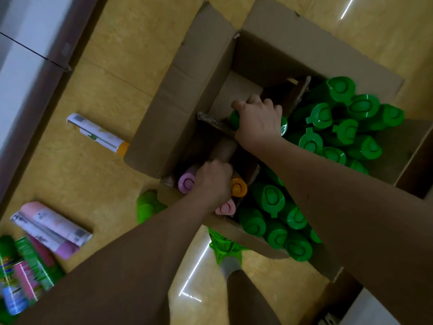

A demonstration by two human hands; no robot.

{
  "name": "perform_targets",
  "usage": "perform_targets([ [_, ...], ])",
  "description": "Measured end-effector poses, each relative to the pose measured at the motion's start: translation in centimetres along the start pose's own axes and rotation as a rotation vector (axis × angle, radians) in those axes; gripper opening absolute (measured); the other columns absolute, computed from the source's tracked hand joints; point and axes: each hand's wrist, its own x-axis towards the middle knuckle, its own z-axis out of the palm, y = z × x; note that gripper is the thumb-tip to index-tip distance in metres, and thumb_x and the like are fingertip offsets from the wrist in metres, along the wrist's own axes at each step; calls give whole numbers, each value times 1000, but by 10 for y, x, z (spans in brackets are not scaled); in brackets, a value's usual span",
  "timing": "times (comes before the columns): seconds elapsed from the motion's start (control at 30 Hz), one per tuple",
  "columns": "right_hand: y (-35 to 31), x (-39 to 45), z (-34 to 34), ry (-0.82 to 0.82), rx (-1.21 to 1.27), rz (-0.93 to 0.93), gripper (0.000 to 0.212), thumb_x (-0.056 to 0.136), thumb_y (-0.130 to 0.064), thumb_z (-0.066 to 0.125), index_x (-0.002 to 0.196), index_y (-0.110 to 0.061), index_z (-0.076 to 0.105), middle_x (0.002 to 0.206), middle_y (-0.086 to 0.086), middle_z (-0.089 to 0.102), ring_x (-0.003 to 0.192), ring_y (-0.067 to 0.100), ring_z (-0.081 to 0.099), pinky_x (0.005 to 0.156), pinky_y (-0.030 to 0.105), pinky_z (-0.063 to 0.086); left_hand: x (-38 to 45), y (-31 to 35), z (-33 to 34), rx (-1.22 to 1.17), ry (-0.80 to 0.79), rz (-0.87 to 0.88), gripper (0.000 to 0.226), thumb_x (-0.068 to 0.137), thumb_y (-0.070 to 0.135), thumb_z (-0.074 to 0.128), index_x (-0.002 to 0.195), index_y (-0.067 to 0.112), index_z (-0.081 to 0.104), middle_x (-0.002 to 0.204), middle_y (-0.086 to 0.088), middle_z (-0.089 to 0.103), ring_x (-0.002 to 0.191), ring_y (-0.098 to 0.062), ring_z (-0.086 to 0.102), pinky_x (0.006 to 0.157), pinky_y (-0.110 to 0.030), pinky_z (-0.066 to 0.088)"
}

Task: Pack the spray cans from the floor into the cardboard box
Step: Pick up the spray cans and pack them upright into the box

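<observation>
many green-capped cans upright (caps up) in box

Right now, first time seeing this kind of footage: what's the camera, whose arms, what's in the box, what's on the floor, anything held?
There is no machine here. It is one picture from a wide-angle camera worn on a person's head, looking down at their own two bare arms.

Below them stands an open cardboard box on a yellow floor. Its right part is packed with upright green-capped cans. In the near left corner stand cans with pink and orange caps.

The right hand is curled over a green cap by the cardboard divider. The left hand reaches among the pink and orange caps; its fingers are curled, but what they grip is hidden.

Still lying on the floor: an orange-capped can beside the box, two pink cans further left, and a few more cans at the lower left corner.
</observation>
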Motion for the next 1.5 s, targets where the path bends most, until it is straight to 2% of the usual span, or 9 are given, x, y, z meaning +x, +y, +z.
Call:
perform_targets([
  [0.17,0,1,3,8,-8,-12,62,80,-22,67,138,-29,47,132,11,47,119,36,43,99,54,35,17,-9,3,30,-120,50,28,85,25,64,112,17,64,113,-11,60,98,-31,63,70,-36,50],
  [0.3,-9,2,8,23,-106,12,65,81,-34,70,140,-30,44,142,17,40,131,42,34,106,60,28,11,-34,-12,-288,-190,73,42,74,28,70,115,22,65,106,-6,65,97,-27,63,76,-37,55],
  [0.53,-95,-13,24,187,-85,-28,57,85,-35,62,138,-27,43,154,19,28,144,44,17,115,68,6,-47,-117,-19,-664,615,-280,37,80,25,65,115,15,71,110,-9,69,102,-29,63,83,-34,47],
  [0.67,-164,-9,34,209,-22,-79,48,89,-33,52,136,-22,47,153,20,32,145,42,17,117,65,4,-77,-190,-3,-673,777,-485,37,78,18,71,115,17,71,112,-10,69,104,-31,62,88,-33,44],
  [0.9,-281,-1,81,222,11,-369,54,83,-33,61,134,-18,54,140,18,48,132,40,38,111,50,29,-116,-306,59,-747,697,-773,46,81,24,69,127,19,64,126,-11,62,115,-33,57,93,-37,44],
  [1.1,-340,31,173,-53,-120,-430,59,81,-40,62,132,-15,48,126,15,56,118,37,49,98,41,35,-139,-383,147,-942,549,-1191,57,79,25,68,134,15,55,131,-18,55,118,-38,54,97,-40,43],
  [1.2,-352,57,220,-122,-246,-437,77,81,-50,63,142,-12,35,131,17,51,117,38,49,97,44,38,-151,-412,192,-1014,545,-1392,63,77,22,66,136,12,48,130,-20,52,117,-42,52,97,-43,42],
  [1.33,-368,78,265,-100,-269,-347,102,77,-59,69,151,-9,19,140,21,43,122,43,47,98,49,43,-163,-436,246,-1015,572,-1487,69,81,23,67,142,8,39,135,-21,48,120,-42,48,98,-43,38],
  [1.5,-391,52,290,137,-195,-315,72,78,-50,70,130,-9,42,133,21,46,121,43,45,96,51,40,-153,-443,279,-1044,597,-1475,69,82,22,64,144,8,36,131,-21,55,117,-41,53,92,-45,42],
])
